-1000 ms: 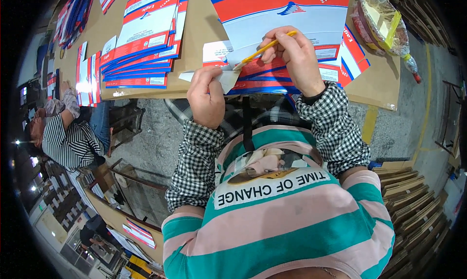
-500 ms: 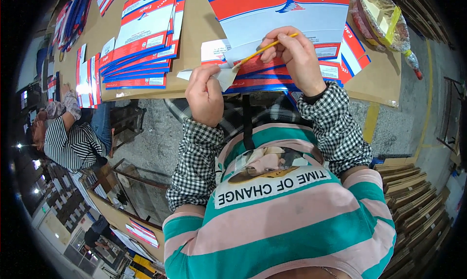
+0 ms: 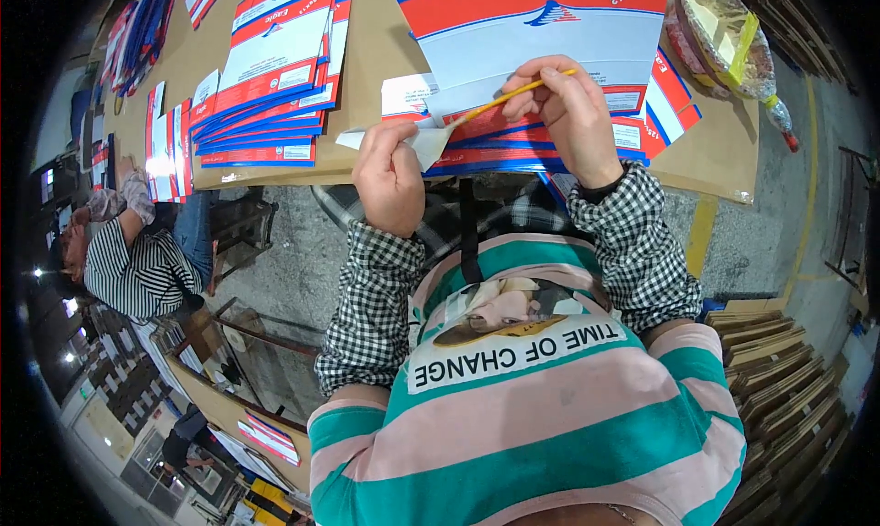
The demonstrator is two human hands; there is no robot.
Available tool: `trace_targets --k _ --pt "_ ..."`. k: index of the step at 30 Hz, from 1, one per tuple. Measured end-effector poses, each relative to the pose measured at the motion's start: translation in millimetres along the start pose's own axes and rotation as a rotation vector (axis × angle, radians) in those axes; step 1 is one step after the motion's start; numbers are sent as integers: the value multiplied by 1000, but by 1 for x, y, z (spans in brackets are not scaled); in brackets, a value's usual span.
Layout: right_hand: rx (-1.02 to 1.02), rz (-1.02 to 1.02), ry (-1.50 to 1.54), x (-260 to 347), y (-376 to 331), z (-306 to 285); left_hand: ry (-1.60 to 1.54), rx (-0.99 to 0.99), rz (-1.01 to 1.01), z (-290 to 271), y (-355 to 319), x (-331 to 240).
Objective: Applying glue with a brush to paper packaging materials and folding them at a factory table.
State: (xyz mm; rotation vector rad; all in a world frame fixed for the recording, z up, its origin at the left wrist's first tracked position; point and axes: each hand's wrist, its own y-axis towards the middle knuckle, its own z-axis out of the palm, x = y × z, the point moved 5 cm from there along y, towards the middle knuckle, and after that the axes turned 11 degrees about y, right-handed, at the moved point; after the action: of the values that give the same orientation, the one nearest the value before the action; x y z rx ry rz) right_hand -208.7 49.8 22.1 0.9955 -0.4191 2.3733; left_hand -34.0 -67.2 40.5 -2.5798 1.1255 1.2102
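Workshop, grey floor (image 3: 293, 242) with yellow lines, brown-topped table (image 3: 371, 31) in front of the person. Landmark: big red-white-blue carton (image 3: 541, 49), flat on the table, straight ahead, more flat ones under its near end.

Brush (image 3: 486, 109), yellow handle, is over the carton's near part. Long axis slants across the carton: bristles point left and toward the person, handle end points right and away. Bristles sit at the edge of a white flap (image 3: 427, 147) by the carton's near left corner; can't tell if they press on it.

Right hand (image 3: 579, 127) over the carton's near right part, thumb and fingers closed around the handle. Left hand (image 3: 390, 182) just off the carton's near left corner, fingers pinched together on the flap.

Left of the carton, apart from it: fanned stack (image 3: 275, 63), same colours. Right of the carton: plastic-wrapped tub (image 3: 720, 31), yellow strip across it. Far left of the carton: co-worker (image 3: 137, 265) in striped top. Right of the carton and nearer the person, off the table: cardboard pile (image 3: 775, 379).
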Motion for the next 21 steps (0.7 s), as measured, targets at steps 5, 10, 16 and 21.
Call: trace_targets --k 5,10,16,21 --pt "8 37 -72 -2 -2 -1 5 -9 14 0 1 -1" --pt "-3 14 -27 -2 -6 4 0 -6 1 1 1 0" --pt "27 15 -11 1 -9 6 12 -12 19 1 2 -1" --pt "31 50 -49 -1 -11 2 16 -19 42 1 2 -1"
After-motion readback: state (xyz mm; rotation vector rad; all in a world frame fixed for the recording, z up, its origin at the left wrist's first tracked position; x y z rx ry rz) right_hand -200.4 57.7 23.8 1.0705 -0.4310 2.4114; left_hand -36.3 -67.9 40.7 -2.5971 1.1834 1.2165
